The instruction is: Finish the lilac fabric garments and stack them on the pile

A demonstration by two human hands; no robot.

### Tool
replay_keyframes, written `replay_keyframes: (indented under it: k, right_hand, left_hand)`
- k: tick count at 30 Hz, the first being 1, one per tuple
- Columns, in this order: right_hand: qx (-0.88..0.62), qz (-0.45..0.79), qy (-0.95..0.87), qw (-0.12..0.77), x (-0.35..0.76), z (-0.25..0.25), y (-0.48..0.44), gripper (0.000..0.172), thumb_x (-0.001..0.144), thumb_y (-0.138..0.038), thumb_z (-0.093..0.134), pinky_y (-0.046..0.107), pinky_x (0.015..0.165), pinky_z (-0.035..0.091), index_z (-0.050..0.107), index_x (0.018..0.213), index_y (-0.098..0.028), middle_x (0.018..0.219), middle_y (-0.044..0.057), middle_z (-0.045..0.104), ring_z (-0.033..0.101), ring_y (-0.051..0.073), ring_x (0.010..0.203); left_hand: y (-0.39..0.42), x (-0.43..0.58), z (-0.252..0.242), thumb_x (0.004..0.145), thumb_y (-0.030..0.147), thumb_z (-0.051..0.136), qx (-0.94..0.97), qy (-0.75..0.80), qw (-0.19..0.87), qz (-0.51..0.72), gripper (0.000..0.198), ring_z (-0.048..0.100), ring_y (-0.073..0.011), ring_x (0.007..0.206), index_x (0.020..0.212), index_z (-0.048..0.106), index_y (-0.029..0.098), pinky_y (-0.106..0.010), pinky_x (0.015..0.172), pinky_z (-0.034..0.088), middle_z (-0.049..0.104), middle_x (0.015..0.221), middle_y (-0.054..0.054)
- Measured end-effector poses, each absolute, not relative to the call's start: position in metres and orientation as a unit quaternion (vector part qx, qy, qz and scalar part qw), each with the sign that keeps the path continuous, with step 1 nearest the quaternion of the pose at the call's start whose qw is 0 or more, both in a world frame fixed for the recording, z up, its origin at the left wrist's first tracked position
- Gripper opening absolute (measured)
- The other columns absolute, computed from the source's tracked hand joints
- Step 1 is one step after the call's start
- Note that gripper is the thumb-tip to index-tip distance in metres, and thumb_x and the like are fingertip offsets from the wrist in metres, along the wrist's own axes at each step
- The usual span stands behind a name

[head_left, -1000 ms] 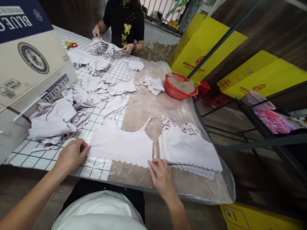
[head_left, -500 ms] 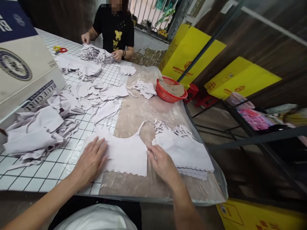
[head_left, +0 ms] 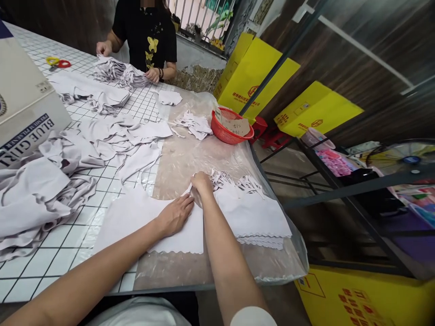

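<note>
A pale lilac-white cut fabric piece (head_left: 127, 215) with a scalloped lower edge and a narrow strap lies spread on the table before me. My left hand (head_left: 176, 215) rests flat on its upper right part, fingers stretched toward the strap. At the strap's upper end, my right hand (head_left: 203, 184) is closed with its fingertips pinching the narrow fabric, partly hidden by the hand itself. Just right of my right forearm sits a neat stack of similar fabric pieces (head_left: 253, 210), their straps bunched at the top.
Crumpled fabric (head_left: 37, 190) heaps up at left beside a cardboard box (head_left: 30, 99). A red basket (head_left: 228, 131) holding a cardboard piece stands at the table's far right edge. Across the table a co-worker (head_left: 144, 40) handles a fabric bundle (head_left: 118, 72); scissors (head_left: 58, 62) lie nearby. A metal rack (head_left: 353, 190) stands right.
My left hand has slid right across the fabric piece toward the strap. My right hand has moved up from the piece's right edge to the strap. The view has shifted slightly right.
</note>
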State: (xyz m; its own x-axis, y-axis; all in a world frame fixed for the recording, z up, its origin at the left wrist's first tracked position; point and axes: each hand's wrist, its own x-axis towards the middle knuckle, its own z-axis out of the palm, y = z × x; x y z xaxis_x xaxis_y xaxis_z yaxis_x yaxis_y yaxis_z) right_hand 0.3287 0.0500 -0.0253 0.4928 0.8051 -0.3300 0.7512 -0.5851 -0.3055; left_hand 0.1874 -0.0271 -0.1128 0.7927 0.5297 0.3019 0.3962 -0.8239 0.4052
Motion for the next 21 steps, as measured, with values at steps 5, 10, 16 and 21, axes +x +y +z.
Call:
replay_keyframes:
  k: [5, 10, 16, 21]
  right_hand:
    - [-0.808, 0.28, -0.489, 0.171, 0.323, -0.006, 0.034, 0.026, 0.093, -0.025, 0.045, 0.02, 0.062, 0.045, 0.065, 0.104, -0.013, 0.091, 0.007, 0.074, 0.063, 0.012, 0.07]
    - [-0.581, 0.44, -0.596, 0.337, 0.323, 0.033, -0.041, 0.027, 0.09, -0.033, 0.057, 0.021, 0.063, 0.045, 0.062, 0.11, -0.017, 0.097, 0.005, 0.071, 0.059, 0.011, 0.072]
    - [-0.483, 0.572, -0.637, 0.185, 0.34, 0.047, -0.109, 0.031, 0.083, -0.039, 0.069, 0.02, 0.054, 0.04, 0.07, 0.105, -0.018, 0.105, 0.007, 0.071, 0.063, 0.011, 0.07]
    - [-0.71, 0.45, -0.456, 0.292, 0.342, 0.0, -0.078, 0.035, 0.083, -0.053, 0.063, 0.022, 0.051, 0.04, 0.058, 0.079, -0.018, 0.067, -0.002, 0.063, 0.049, 0.009, 0.051]
  left_hand:
    - [-0.028, 0.185, -0.109, 0.095, 0.017, 0.038, 0.935, 0.238, 0.162, 0.206, 0.043, 0.041, -0.0319, 0.142, 0.134, 0.054, 0.009, -0.052, 0.113, 0.041, 0.053, 0.146, -0.018]
    - [-0.024, 0.185, -0.109, 0.097, 0.02, 0.035, 0.926, 0.226, 0.19, 0.235, 0.042, 0.045, -0.03, 0.139, 0.134, 0.054, 0.012, -0.053, 0.113, 0.041, 0.055, 0.143, -0.018]
    - [-0.024, 0.183, -0.109, 0.099, 0.023, 0.036, 0.938, 0.221, 0.18, 0.2, 0.045, 0.039, -0.0322, 0.143, 0.139, 0.048, 0.006, -0.052, 0.116, 0.037, 0.05, 0.146, -0.022]
    - [-0.026, 0.184, -0.108, 0.099, 0.021, 0.036, 0.932, 0.229, 0.155, 0.233, 0.04, 0.044, -0.0306, 0.139, 0.132, 0.054, 0.009, -0.05, 0.113, 0.04, 0.056, 0.139, -0.019]
